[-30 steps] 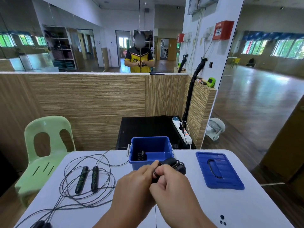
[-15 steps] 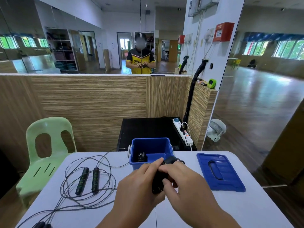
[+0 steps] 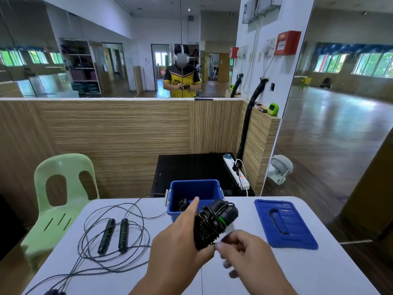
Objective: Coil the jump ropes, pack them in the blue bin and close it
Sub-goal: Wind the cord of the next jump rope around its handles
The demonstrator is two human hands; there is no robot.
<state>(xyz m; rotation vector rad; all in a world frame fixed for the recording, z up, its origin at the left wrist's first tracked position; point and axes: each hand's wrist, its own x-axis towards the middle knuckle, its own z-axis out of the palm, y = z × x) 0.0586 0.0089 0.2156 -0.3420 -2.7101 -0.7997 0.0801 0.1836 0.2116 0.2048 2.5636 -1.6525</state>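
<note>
We are gripping a coiled black jump rope, with its two thick handles, in our left hand; the fingers are wrapping around it and the index finger is pointing straight ahead. Our right hand is blurred just beside the bundle's lower end, fingers curled; we cannot tell whether it is pinching anything. The bundle is hanging above the white tabletop, just in front of the open blue plastic bin, where another black rope bundle is lying. The blue rectangular lid is lying flat to the right. A loose black jump rope is sprawling on the left, near a pale green plastic chair.
</note>
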